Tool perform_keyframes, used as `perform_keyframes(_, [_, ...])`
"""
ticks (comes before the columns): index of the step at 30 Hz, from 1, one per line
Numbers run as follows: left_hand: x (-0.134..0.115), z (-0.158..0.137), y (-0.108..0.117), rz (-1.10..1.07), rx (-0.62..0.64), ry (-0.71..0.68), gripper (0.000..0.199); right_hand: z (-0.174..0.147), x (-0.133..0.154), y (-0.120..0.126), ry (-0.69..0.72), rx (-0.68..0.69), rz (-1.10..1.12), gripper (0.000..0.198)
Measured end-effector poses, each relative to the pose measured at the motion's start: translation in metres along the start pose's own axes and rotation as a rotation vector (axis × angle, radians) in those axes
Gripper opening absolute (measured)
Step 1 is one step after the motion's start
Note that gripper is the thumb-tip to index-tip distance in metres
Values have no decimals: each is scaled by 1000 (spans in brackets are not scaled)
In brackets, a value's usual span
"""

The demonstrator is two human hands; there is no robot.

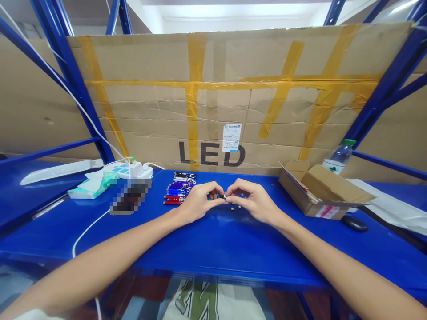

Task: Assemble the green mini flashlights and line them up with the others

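Left grip, right grip pinched close together; forearms angled inward.

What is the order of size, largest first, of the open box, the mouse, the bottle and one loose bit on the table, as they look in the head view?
1. Box
2. Bottle, partly hidden by the box
3. Mouse
4. Loose bit, by far

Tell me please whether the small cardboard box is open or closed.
Open: the small cardboard box has its flaps spread, and its inside is visible.
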State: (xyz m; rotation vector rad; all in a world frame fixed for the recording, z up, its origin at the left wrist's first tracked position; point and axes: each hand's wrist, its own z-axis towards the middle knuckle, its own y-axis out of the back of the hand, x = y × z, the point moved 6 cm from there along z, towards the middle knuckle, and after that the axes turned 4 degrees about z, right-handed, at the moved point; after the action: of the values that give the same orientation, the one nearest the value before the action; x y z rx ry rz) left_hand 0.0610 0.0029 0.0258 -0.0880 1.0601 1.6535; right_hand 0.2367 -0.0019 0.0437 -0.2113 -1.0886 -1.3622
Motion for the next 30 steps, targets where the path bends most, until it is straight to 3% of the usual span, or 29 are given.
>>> perform_keyframes(5, [-4,2,6,26,-44,-33,22,-4,18,-1,193,7,-222,21])
perform_keyframes(10, [-9,3,10,23,-87,-96,18,-5,15,8,157,-102,-300,17])
perform_keyframes(14, [-9,3,13,72,-79,-156,14,-3,5,6,152,-31,-445,17])
perform_keyframes(16, [-10,3,13,178,-25,-206,15,-2,-3,5,123,-6,-512,18])
perform_keyframes(22, [-12,-1,-5,684,307,-364,27,-1,-24,6,-17,77,-644,17])
perform_keyframes(30, [-8,-6,-11,774,414,-384,20,-6,-27,-10,6,392,-618,16])
